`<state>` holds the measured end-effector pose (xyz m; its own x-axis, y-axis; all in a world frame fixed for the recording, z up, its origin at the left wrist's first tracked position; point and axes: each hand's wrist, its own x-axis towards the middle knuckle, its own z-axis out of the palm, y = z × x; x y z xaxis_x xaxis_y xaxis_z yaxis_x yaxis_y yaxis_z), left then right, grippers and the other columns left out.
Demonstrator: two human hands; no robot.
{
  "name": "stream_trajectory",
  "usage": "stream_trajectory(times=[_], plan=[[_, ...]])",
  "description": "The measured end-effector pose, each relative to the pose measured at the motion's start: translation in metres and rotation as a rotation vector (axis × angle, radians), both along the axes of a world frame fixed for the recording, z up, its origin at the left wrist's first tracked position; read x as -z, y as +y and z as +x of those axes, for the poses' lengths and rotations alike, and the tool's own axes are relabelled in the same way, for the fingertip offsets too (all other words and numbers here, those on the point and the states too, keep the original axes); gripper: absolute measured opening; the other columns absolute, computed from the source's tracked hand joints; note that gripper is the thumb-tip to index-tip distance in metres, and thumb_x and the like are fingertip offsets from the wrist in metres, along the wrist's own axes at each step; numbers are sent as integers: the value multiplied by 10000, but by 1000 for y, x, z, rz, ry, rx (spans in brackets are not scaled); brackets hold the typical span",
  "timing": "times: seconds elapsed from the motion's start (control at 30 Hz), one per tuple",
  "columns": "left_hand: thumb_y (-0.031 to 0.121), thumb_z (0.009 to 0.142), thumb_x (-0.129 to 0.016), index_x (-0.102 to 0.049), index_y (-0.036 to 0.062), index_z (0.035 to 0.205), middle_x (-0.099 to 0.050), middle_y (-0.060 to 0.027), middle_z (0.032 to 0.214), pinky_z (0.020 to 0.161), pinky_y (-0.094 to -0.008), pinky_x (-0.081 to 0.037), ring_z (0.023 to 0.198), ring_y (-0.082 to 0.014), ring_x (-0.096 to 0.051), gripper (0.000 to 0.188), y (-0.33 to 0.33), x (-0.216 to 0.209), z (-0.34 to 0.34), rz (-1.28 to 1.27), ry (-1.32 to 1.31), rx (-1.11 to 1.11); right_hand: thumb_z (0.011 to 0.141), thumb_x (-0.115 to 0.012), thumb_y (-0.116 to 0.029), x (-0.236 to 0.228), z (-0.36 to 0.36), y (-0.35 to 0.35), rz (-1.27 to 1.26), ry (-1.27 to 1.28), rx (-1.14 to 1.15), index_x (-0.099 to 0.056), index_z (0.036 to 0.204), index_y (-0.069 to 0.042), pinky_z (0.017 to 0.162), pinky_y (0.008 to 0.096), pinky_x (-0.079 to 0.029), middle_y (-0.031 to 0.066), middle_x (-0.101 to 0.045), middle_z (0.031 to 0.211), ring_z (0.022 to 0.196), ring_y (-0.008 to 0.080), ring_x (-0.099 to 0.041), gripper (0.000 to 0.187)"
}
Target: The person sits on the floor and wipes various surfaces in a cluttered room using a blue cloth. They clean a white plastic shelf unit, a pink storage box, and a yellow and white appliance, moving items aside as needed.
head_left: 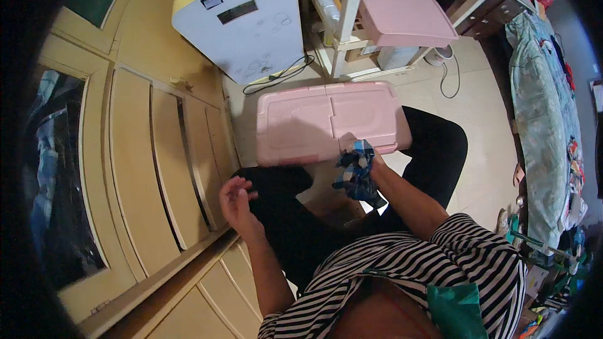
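A bunched cloth (355,172) in blue, white and dark checks hangs from my right hand (377,164), whose fingers are closed on it and mostly hidden behind its folds. It is held just over the near edge of a pink plastic box (295,124) with a two-part lid, which is closed. The box stands in front of me, between my knees. My left hand (237,206) is raised to the left, near the yellow cupboard. Its fingers are loosely bent and apart, with nothing in them.
Yellow wooden cupboard doors (135,169) rise close on my left. A white and yellow appliance (245,28) with a cable stands ahead. Beyond the box, a cream frame (347,19) holds a pink lid (405,16). A bed with a pale cover (540,132) lies far right.
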<state>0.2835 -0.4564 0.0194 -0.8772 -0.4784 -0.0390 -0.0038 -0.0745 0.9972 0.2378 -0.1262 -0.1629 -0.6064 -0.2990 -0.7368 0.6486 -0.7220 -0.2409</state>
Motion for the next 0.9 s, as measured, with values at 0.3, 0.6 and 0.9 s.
stream_trajectory(times=[0.3,0.6,0.9], plan=[[154,957,-522,-374,-9,1417,-412,-160,1443,1129,-362,-282,1358,-244,-375,509,15,-21,-12,-36,-20,133,937,-537,-205,-128,56,26,-236,322,72,-640,1062,-44,878,413,-541,134,-668,1012,957,263,-645,228],[384,928,-595,-425,31,1396,-498,-113,1325,1035,-355,-348,1217,-214,-463,610,-6,-27,-32,13,-335,227,944,-557,-209,-173,122,15,-26,121,167,-625,1092,-43,832,399,-564,114,-663,1013,920,238,-656,233],[332,937,-595,-563,16,889,-529,-33,801,718,-294,-419,772,-131,-472,321,50,-65,-27,-331,-270,81,963,-554,-203,-194,152,35,33,73,164,-608,1131,-40,869,368,-545,99,-652,1029,930,212,-647,240]])
